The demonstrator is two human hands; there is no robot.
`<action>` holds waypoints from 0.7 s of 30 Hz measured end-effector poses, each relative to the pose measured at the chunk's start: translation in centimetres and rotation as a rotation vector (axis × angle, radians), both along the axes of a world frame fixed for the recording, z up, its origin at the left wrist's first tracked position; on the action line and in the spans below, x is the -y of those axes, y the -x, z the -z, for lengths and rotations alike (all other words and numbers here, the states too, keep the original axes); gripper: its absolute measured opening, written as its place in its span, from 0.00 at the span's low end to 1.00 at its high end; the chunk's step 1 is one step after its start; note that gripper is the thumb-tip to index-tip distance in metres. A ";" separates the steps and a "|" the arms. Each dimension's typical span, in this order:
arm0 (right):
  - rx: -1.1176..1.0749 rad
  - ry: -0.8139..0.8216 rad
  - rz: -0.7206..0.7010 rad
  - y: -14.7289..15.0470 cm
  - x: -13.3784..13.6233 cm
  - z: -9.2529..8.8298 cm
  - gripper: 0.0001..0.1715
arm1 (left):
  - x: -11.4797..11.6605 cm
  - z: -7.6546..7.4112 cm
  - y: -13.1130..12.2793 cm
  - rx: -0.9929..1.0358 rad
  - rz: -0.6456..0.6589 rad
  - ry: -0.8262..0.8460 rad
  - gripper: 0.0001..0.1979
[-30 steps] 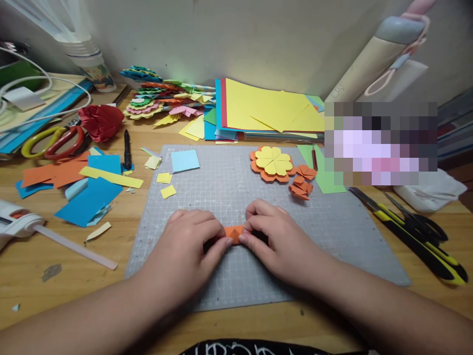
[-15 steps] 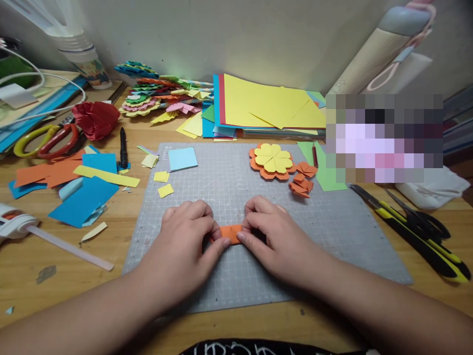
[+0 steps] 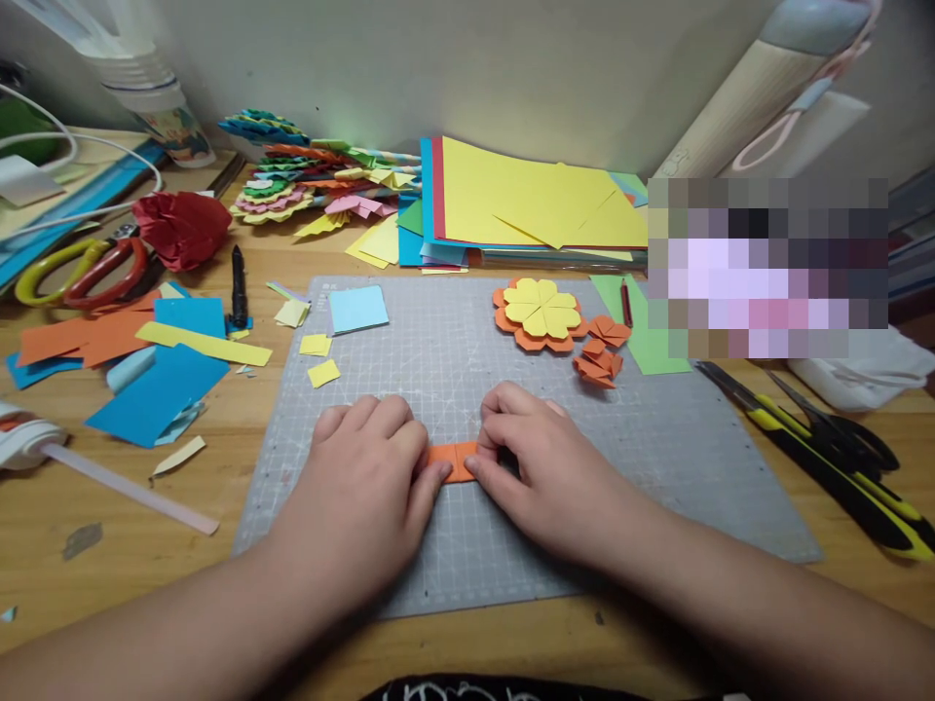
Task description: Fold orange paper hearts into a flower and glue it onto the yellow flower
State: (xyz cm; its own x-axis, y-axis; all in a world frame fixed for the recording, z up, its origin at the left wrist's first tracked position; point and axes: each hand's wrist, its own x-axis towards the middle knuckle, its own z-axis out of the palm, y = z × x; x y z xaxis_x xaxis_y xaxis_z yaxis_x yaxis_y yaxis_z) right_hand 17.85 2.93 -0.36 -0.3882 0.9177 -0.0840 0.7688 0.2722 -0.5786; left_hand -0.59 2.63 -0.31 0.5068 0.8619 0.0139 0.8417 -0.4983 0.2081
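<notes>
A small folded strip of orange paper point(image 3: 458, 462) lies low over the grey cutting mat point(image 3: 511, 565), a crease running across its middle. My left hand point(image 3: 369, 467) has its thumb and curled fingers closed on the strip's left end. At the right end, the thumb and fingertips of my right hand point(image 3: 533, 448) pinch it. Both ends of the paper are hidden under my fingers. Beyond my right hand sit a yellow and orange paper flower point(image 3: 542, 313) and folded orange paper pieces point(image 3: 599, 364).
Light blue paper point(image 3: 358, 309) and small yellow squares point(image 3: 323, 373) lie on the mat's left. A utility knife point(image 3: 833, 477) and black scissors point(image 3: 854, 438) lie along the right edge. Paper scraps and a glue gun point(image 3: 25, 435) are at left. Stacked coloured sheets point(image 3: 533, 195) stand behind.
My left fingers have flattened down over the strip's left end, and its middle crease now shows more plainly. My right hand keeps its pinch. The camera view has shifted slightly.
</notes>
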 end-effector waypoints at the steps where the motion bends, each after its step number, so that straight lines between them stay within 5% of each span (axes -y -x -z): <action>1: 0.002 0.003 0.000 0.0 0.0 0.0 0.11 | -0.1 0.0 0.1 0.027 0.001 0.022 0.10; 9: 0.026 0.019 -0.004 0.2 -0.2 -0.1 0.12 | -0.1 0.1 0.8 0.209 0.190 0.052 0.10; 16: -0.061 -0.123 -0.054 -0.7 0.8 0.1 0.04 | -1.2 0.6 1.3 0.166 0.152 0.052 0.17; 21: -0.038 -0.366 -0.388 -1.4 1.9 -0.2 0.16 | -1.4 0.8 1.5 0.198 0.135 0.062 0.17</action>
